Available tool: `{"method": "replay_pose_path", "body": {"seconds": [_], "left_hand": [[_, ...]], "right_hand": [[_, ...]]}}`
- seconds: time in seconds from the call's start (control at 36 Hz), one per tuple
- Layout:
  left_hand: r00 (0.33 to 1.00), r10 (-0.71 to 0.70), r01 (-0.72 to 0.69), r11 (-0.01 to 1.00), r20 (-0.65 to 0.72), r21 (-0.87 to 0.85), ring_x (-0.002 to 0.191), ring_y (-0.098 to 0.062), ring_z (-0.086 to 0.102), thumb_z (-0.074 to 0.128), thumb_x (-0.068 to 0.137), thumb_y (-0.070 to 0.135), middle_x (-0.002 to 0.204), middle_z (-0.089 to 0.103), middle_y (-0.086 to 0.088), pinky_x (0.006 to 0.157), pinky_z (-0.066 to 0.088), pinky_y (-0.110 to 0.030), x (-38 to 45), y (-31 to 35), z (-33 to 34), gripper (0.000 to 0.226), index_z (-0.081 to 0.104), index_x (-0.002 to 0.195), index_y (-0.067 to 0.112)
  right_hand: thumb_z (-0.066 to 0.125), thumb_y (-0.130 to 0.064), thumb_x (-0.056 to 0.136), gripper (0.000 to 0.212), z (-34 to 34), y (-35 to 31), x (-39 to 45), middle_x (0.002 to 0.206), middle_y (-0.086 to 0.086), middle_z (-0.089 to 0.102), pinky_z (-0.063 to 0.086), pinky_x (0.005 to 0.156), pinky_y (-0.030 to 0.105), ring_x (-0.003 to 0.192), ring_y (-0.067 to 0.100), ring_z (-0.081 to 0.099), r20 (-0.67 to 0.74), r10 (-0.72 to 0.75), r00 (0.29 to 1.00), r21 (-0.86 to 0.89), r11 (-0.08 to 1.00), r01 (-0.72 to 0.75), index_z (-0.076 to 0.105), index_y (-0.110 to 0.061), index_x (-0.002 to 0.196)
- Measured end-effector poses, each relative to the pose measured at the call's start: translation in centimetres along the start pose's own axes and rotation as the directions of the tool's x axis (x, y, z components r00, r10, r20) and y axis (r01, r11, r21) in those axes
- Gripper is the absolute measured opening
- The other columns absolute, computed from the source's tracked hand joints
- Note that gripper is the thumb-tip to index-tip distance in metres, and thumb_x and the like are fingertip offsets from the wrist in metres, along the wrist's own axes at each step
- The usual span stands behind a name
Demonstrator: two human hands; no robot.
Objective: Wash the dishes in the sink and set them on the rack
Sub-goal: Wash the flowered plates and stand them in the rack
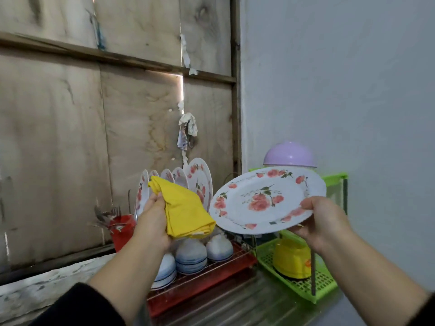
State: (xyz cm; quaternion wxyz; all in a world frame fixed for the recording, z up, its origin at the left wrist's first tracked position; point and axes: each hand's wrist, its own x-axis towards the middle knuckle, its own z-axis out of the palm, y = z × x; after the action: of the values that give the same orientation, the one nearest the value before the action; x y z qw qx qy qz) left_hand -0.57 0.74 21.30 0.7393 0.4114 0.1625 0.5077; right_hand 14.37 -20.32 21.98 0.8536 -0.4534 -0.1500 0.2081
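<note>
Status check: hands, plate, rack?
Left hand grips yellow cloth. Right hand holds floral plate over red rack. Nothing between.

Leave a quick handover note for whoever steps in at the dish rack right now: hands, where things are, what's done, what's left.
Left hand grips a yellow cloth.
Right hand holds a floral plate by its rim, in the air above the red dish rack.
Done: several plates stand upright in the rack; bowls sit upside down on it.
Left: rack the held plate. Sink not in view.
</note>
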Motion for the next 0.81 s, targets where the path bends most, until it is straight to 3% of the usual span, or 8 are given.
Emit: {"method": "replay_pose_path", "body": {"seconds": [0.08,0.14,0.22,0.31,0.47,0.69,0.81], "left_hand": [[1.000,0.017,-0.018,0.999,0.006,0.034,0.097,-0.030,0.062,0.041,0.101,0.030,0.125,0.060,-0.010,0.076,0.050,-0.047,2.4,0.3,1.0,0.034,0.048,0.134,0.025],[0.999,0.033,-0.034,0.997,0.011,0.064,0.091,-0.028,0.064,0.042,0.100,0.030,0.121,0.062,-0.009,0.068,0.051,-0.043,3.6,0.5,1.8,0.034,0.048,0.133,0.027],[0.997,0.059,-0.065,0.987,0.040,0.149,0.078,-0.023,0.064,0.042,0.102,0.025,0.103,0.066,-0.009,0.063,0.051,-0.037,5.3,0.5,3.1,0.024,0.055,0.121,0.022],[0.996,0.070,-0.079,0.970,0.048,0.229,0.074,-0.022,0.062,0.040,0.102,0.023,0.091,0.065,-0.008,0.066,0.051,-0.035,6.4,0.4,4.2,0.018,0.057,0.097,0.020],[0.995,0.088,-0.096,0.940,0.041,0.326,0.075,-0.022,0.063,0.041,0.102,0.023,0.090,0.065,-0.007,0.061,0.050,-0.034,8.7,0.5,5.6,0.022,0.054,0.118,0.015],[0.993,0.119,-0.113,0.895,0.015,0.432,0.074,-0.023,0.060,0.039,0.102,0.020,0.100,0.063,-0.015,0.065,0.050,-0.035,10.7,1.1,6.1,0.031,0.050,0.129,0.007],[0.990,0.142,-0.124,0.886,-0.006,0.447,0.072,-0.022,0.059,0.039,0.102,0.018,0.085,0.062,-0.009,0.063,0.049,-0.035,11.5,1.2,5.7,0.030,0.051,0.126,0.006]], "right_hand": [[0.036,0.003,0.091,0.026,0.5,-0.6,2.2,0.086,0.009,0.063,0.049,0.059,0.038,0.075,0.024,0.059,0.000,-0.068,0.998,-0.117,0.991,0.067,0.051,-0.007,0.110],[0.037,0.003,0.090,0.028,1.1,-0.7,3.9,0.084,0.008,0.063,0.049,0.058,0.036,0.073,0.023,0.059,-0.001,-0.112,0.994,-0.194,0.975,0.110,0.053,-0.007,0.110],[0.037,0.002,0.090,0.028,2.1,-0.8,6.3,0.081,0.007,0.062,0.048,0.054,0.032,0.070,0.022,0.058,0.037,-0.159,0.987,-0.295,0.942,0.162,0.054,-0.008,0.110],[0.033,0.002,0.093,0.025,3.2,-0.6,8.2,0.079,0.006,0.060,0.048,0.055,0.032,0.067,0.021,0.056,0.102,-0.190,0.976,-0.344,0.914,0.214,0.052,-0.014,0.096],[0.032,0.002,0.093,0.028,6.0,1.3,13.0,0.087,0.004,0.064,0.048,0.053,0.028,0.075,0.017,0.061,0.208,-0.211,0.955,-0.423,0.861,0.282,0.053,-0.012,0.104],[0.040,-0.002,0.084,0.030,10.4,4.4,19.4,0.101,0.019,0.063,0.050,0.066,0.033,0.088,0.033,0.063,0.299,-0.215,0.930,-0.524,0.777,0.348,0.054,0.002,0.110],[0.043,-0.009,0.083,0.029,12.1,5.9,21.2,0.102,0.017,0.062,0.056,0.072,0.041,0.085,0.031,0.062,0.349,-0.210,0.913,-0.582,0.715,0.387,0.053,-0.001,0.109]]}}
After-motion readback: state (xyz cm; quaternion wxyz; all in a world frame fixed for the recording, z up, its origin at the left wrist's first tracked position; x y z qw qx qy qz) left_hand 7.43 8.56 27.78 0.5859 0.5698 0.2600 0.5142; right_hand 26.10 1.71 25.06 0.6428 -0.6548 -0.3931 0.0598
